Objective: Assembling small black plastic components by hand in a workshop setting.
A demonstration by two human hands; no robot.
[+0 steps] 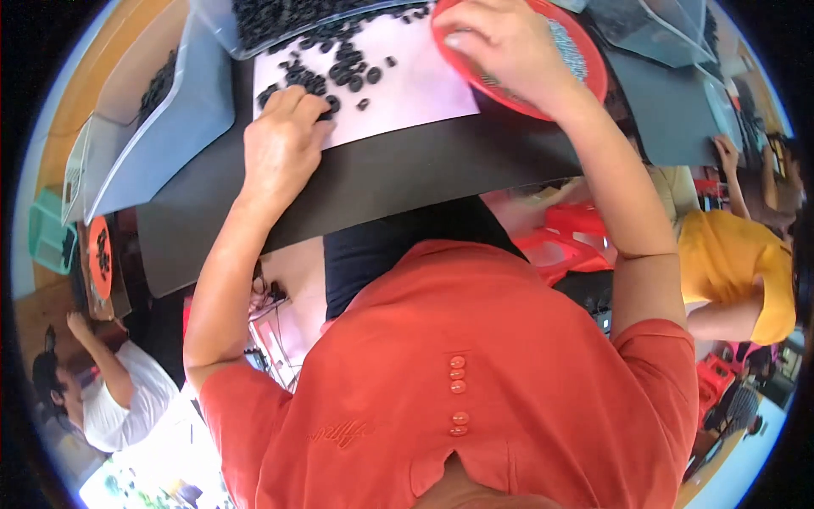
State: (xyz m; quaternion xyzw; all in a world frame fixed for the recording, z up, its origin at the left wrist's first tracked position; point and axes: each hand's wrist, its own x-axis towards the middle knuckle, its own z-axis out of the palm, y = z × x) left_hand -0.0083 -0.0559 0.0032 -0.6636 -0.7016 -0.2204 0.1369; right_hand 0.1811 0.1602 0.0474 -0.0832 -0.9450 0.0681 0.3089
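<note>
My left hand (286, 136) rests at the left part of a white sheet (407, 102), its fingers curled together. A small black round part (332, 103) shows at its fingertips. More small black round parts (348, 68) lie scattered and heaped on the sheet beyond it. My right hand (513, 47) is over a red round plate (600, 68), its fingers bent down toward the inside. Small silvery metal pieces (566, 47) lie in that plate. Whatever the right fingertips pinch is too small or hidden to make out.
A clear bin of black parts (288, 21) stands at the far edge. Another bin (178, 127) is at the left, and a further clear bin (653, 34) at the right. The dark table (407, 174) ends before my body. Other people sit at both sides.
</note>
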